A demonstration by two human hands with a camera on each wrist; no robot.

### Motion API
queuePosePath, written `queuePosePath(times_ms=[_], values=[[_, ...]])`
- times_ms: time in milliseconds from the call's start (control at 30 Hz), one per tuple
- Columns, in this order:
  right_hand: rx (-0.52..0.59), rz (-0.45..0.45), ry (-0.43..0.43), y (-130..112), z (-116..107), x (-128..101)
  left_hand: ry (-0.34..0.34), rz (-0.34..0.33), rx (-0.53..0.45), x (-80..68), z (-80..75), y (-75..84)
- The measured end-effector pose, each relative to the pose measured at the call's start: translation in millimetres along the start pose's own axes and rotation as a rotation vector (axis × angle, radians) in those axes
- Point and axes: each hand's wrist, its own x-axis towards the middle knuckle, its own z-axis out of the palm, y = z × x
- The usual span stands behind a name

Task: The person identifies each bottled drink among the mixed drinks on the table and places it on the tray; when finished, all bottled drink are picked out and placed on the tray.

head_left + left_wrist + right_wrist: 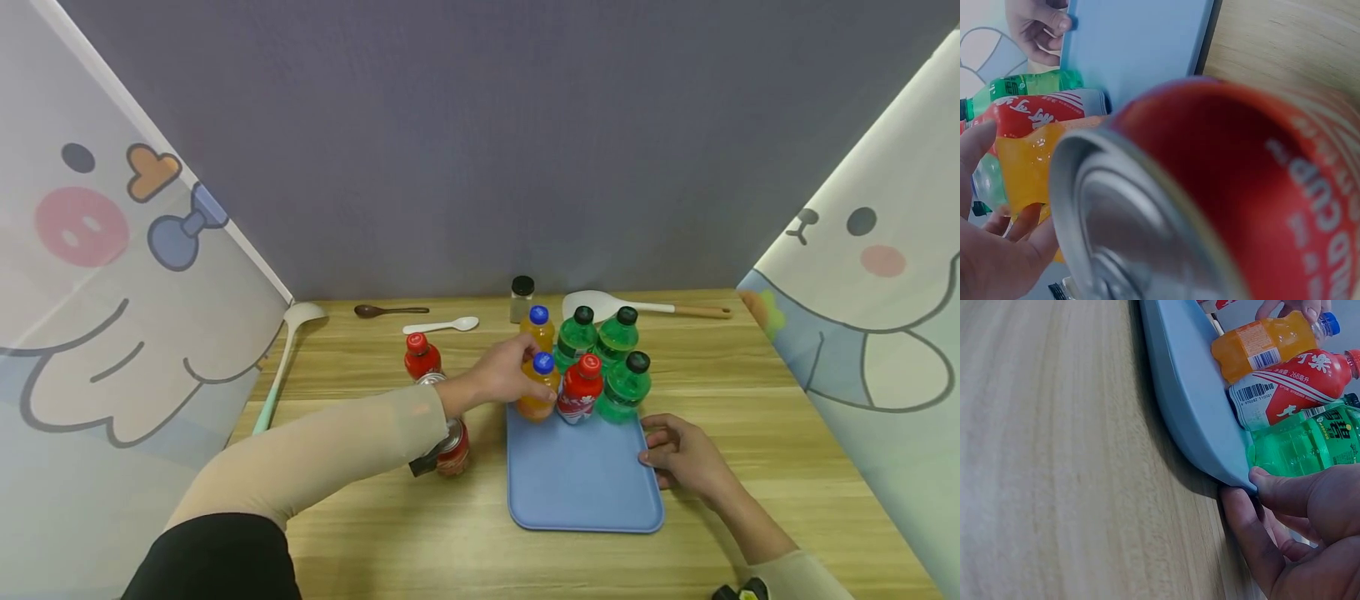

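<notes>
My left hand (510,372) grips a small orange soda bottle (536,407) with a blue cap, which stands upright on the blue tray (585,492). In the left wrist view, thumb and fingers lie on either side of that bottle. Beside it stands a red-labelled bottle (580,390), with a green bottle (626,388) to the right of that. Behind them are two more green bottles (576,335) and another orange bottle (538,325). At the tray's right edge, my right hand (686,457) pinches the rim, thumb above and forefinger below in the right wrist view.
Under my left forearm stand red cans (453,454), partly hidden, and a red-capped bottle (422,357). A ladle (279,367) lies at the left. Along the back are a dark spoon (386,311), a white spoon (442,326), a black-lidded jar (521,300) and a spatula (645,307).
</notes>
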Motion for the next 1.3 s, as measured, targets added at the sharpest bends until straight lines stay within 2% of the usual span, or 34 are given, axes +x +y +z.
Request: queuePosePath(times_ms=[333, 533, 667, 800, 900, 1033, 1167, 1300], values=[[-0.021, 0.004, 0.011, 0, 1, -1, -0.073, 0.004, -0.104, -3.9, -5.9, -2.3], [-0.027, 0.006, 0.019, 1, 0, 0, -0.136, 0.053, -0.128, -7.4, -16.7, -3.7], [-0.023, -0.001, 0.015, 1, 0, 0, -0.142, 0.068, -0.169, -12.2, -26.1, -5.6], [-0.022, 0.005, 0.014, 2, 1, -1, -0.118, 0.069, -0.245, -21.6, -41.2, -5.3], [-0.025, 0.013, 0.011, 1, 0, -2, -0.08, 0.071, -0.254, -31.1, -55.2, -4.9], [-0.022, 0.015, 0.007, 2, 0, -2, 0.015, 0.091, -0.219, -43.3, -74.6, -6.7], [-0.018, 0.01, 0.005, 3, 0, -1, 0.13, 0.12, -0.191, -52.6, -92.9, -15.3], [-0.018, 0.004, 0.006, 3, 1, 0, 0.183, 0.13, -0.198, -58.2, -107.4, -29.8]])
